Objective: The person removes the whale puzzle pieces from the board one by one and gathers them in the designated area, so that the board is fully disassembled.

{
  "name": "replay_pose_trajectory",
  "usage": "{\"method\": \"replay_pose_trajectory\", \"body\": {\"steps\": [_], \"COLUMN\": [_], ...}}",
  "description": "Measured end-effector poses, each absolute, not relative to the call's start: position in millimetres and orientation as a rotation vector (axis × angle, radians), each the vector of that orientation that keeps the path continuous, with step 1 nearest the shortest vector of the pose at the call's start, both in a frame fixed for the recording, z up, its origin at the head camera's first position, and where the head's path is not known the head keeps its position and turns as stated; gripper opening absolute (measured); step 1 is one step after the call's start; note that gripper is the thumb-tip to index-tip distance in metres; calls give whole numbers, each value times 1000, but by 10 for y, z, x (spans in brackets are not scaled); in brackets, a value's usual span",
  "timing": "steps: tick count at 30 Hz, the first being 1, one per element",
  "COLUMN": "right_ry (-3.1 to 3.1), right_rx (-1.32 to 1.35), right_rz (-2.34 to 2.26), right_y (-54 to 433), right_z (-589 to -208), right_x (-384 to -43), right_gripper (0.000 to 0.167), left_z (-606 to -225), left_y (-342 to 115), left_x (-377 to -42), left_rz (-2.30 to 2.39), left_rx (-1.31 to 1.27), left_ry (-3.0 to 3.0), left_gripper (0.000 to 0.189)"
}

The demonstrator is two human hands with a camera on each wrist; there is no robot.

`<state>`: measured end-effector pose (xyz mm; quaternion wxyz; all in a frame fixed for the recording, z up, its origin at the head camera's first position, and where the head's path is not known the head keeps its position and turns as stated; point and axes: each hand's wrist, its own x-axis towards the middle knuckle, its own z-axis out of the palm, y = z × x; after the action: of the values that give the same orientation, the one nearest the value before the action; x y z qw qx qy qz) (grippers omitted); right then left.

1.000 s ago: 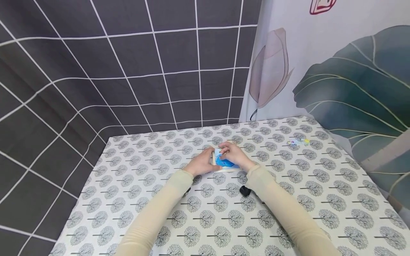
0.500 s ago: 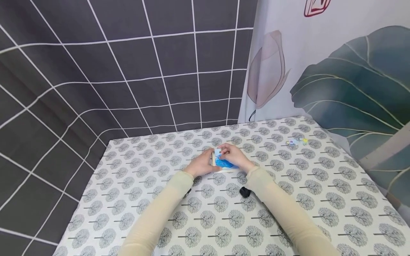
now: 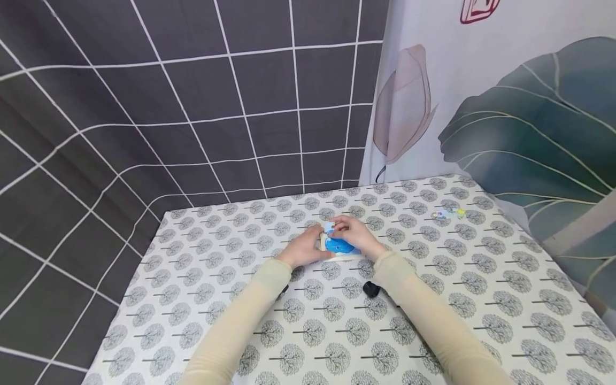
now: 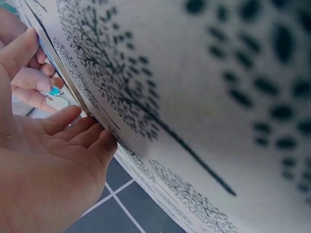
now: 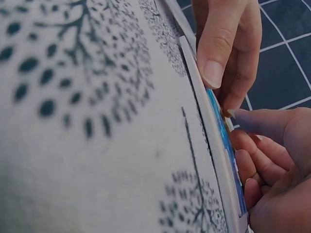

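A small jigsaw puzzle [image 3: 339, 246] with a blue sea-animal picture lies in a light, thin-rimmed tray [image 3: 347, 258] on the table. My left hand [image 3: 304, 248] holds the tray's left side, thumb at the near edge and fingers towards the far left corner. Over the picture, my right hand [image 3: 355, 235] pinches a pale jigsaw piece [image 3: 330, 226] near the far left corner. In the left wrist view, this jigsaw piece [image 4: 58, 101] shows pale with a bright blue patch at the fingertips. Right-hand fingers cover part of the picture.
Loose, colourful jigsaw pieces [image 3: 448, 214] lie at the far right of the table. A tree-print cloth [image 3: 269, 321] covers the tabletop. Dark gridded fabric [image 3: 269, 80] hangs behind and at the left. A small black object [image 3: 371, 289] is by the right wrist.
The pale piece at my right fingertips shows more clearly at the tray's far left corner, as the right fingers shift slightly. My left hand keeps its hold on the tray.
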<state>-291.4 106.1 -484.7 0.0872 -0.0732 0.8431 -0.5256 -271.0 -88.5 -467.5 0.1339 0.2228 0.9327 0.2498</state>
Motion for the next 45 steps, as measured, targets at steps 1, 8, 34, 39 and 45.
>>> {"method": "replay_pose_trajectory", "body": {"steps": [1, 8, 34, 39, 45], "right_ry": [2507, 2489, 2672, 2657, 2566], "right_rx": [-214, -217, -72, -46, -20], "right_rz": [-1574, -1573, -1461, -1466, -1549], "right_y": [1069, 1129, 2554, 2718, 2888], "right_z": [-4838, -4758, -4506, -4504, -4466], "right_x": [-2915, -2930, -2884, -2871, -2839], "right_gripper": [47, 51, 60, 62, 63], "left_z": [-4666, -4623, -4706, -4709, -4673], "left_y": [-880, -863, -903, -904, -901], "left_x": [-2711, -2730, -2665, -2659, -2662], "left_rz": [717, 684, 693, 718, 702], "left_rx": [648, 664, 614, 609, 630], "left_ry": [2704, 2730, 2711, 2716, 2719], "left_gripper": [90, 88, 91, 91, 92]}}
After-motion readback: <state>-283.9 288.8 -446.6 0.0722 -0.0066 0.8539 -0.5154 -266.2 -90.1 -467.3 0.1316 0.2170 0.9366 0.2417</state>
